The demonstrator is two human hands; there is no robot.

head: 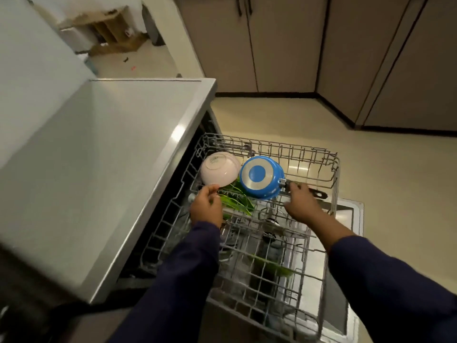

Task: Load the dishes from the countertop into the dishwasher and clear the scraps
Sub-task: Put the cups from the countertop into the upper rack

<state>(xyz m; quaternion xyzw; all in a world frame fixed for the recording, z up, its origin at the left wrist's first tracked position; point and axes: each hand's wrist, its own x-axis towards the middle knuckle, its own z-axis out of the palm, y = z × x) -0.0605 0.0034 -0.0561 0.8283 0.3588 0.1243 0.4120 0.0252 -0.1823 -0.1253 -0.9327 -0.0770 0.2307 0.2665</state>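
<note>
The dishwasher's upper wire rack (pixel 321 157) is pulled out over the open door. A pale pink bowl (pixel 218 169) lies upside down at its far left. Beside it a blue pan (pixel 262 177) rests bottom up, its black handle (pixel 317 193) pointing right. My right hand (pixel 300 203) grips that handle near the pan. My left hand (pixel 206 206) hovers just below the pink bowl's rim with fingers loosely bent, holding nothing. Green plates (pixel 237 201) stand in the rack between my hands. More dishes sit in the lower rack, partly hidden.
The grey countertop (pixel 99 169) runs along the left, its edge right beside the rack. Beige floor and brown cabinet doors (pixel 284 45) lie beyond. The open dishwasher door (pixel 353 219) juts out on the right below the racks.
</note>
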